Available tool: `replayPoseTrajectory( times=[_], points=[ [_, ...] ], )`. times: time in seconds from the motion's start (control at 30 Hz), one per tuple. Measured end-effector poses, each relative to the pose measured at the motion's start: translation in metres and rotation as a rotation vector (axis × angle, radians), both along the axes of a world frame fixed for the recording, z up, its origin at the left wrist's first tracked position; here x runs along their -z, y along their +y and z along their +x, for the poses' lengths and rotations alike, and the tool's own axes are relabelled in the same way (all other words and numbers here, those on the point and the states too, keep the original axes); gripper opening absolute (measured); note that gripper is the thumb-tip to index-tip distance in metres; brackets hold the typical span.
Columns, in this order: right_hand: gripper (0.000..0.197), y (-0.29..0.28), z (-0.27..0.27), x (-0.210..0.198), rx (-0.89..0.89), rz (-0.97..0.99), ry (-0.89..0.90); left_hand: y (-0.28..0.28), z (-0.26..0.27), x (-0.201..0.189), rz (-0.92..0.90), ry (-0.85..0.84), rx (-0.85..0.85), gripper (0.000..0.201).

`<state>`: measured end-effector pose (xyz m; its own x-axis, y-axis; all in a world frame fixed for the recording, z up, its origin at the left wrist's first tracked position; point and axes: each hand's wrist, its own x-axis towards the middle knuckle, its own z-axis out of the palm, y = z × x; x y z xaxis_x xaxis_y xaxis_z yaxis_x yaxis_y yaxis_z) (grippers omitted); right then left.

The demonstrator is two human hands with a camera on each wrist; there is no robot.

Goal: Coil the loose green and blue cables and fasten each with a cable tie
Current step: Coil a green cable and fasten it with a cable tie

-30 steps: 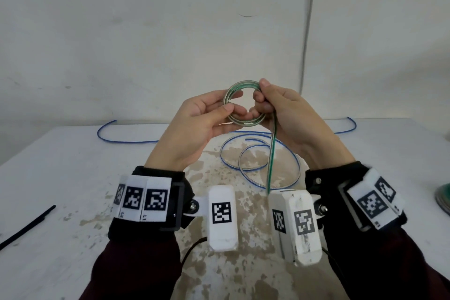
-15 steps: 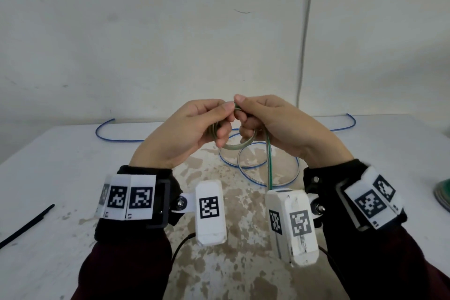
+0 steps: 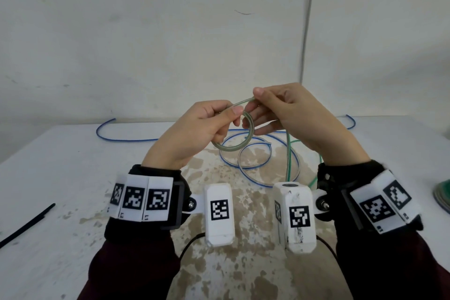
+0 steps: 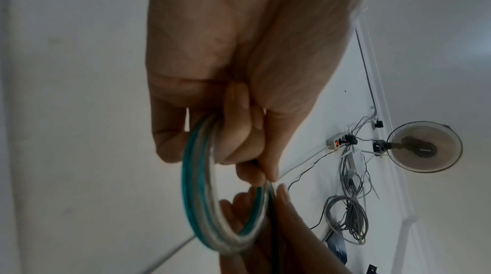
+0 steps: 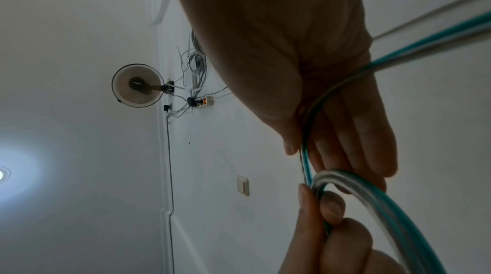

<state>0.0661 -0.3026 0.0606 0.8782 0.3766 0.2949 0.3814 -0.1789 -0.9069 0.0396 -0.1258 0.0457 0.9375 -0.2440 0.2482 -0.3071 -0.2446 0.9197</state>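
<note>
A small coil of green cable (image 3: 243,140) hangs in the air above the table, held between both hands. My left hand (image 3: 207,126) pinches the coil's upper left side between thumb and fingers (image 4: 239,142). My right hand (image 3: 280,109) pinches the cable (image 5: 305,152) at the coil's top, and the loose green tail (image 3: 289,153) runs down under that hand to the table. The coil (image 4: 202,205) shows several turns in the left wrist view. The blue cable (image 3: 258,151) lies in loose loops on the table beyond the hands.
A black cable tie (image 3: 26,225) lies on the white table (image 3: 60,178) at the left edge. A green coiled object (image 3: 442,196) sits at the right edge. The blue cable's ends (image 3: 114,134) trail along the table's far side by the wall.
The hands rose and drew slightly apart. The coil swung from between the fingertips to hang below the left hand, while the right hand shifted to the coil's top strand.
</note>
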Motion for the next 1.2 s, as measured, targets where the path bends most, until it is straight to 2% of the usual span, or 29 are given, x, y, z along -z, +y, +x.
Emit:
replayPoseTrajectory(
  times=[0.1, 0.17, 0.3, 0.4, 0.5, 0.57, 0.7, 0.8, 0.9, 0.97, 1.1, 1.2],
  points=[
    [0.036, -0.003, 0.0, -0.002, 0.025, -0.01, -0.025, -0.001, -0.001, -0.002, 0.021, -0.027, -0.007, 0.03],
    [0.035, -0.003, -0.003, -0.002, -0.023, -0.023, -0.001, 0.001, -0.002, -0.004, -0.014, -0.067, -0.02, 0.03],
    [0.038, 0.008, -0.007, 0.001, -0.118, 0.021, 0.073, -0.002, 0.0, -0.003, -0.165, -0.187, -0.101, 0.029],
    [0.042, 0.019, -0.005, 0.005, -0.178, 0.12, 0.151, -0.01, 0.004, 0.001, -0.321, -0.198, -0.152, 0.029],
    [0.038, 0.026, -0.003, 0.007, -0.202, 0.296, 0.239, -0.014, 0.008, 0.002, -0.446, -0.11, -0.123, 0.031],
    [0.037, 0.026, -0.001, 0.008, -0.18, 0.33, 0.223, -0.01, 0.006, -0.002, -0.492, -0.004, -0.037, 0.032],
    [0.037, 0.023, -0.002, 0.009, -0.233, 0.23, 0.202, 0.003, -0.004, -0.01, -0.448, 0.194, 0.179, 0.03],
    [0.037, 0.018, -0.004, 0.005, -0.284, 0.089, 0.167, 0.008, -0.005, -0.005, -0.396, 0.209, 0.26, 0.032],
    [0.038, 0.016, -0.003, 0.004, -0.228, 0.064, 0.16, -0.001, 0.0, 0.0, -0.398, 0.152, 0.199, 0.031],
    [0.038, 0.017, -0.002, 0.004, -0.205, 0.167, 0.202, -0.009, 0.004, 0.001, -0.472, 0.097, 0.125, 0.032],
    [0.036, 0.019, -0.002, 0.003, -0.273, 0.362, 0.295, -0.017, 0.006, -0.001, -0.578, -0.016, 0.047, 0.03],
    [0.036, 0.017, 0.0, 0.002, -0.263, 0.384, 0.306, -0.016, 0.003, -0.004, -0.609, 0.0, 0.05, 0.033]
  ],
)
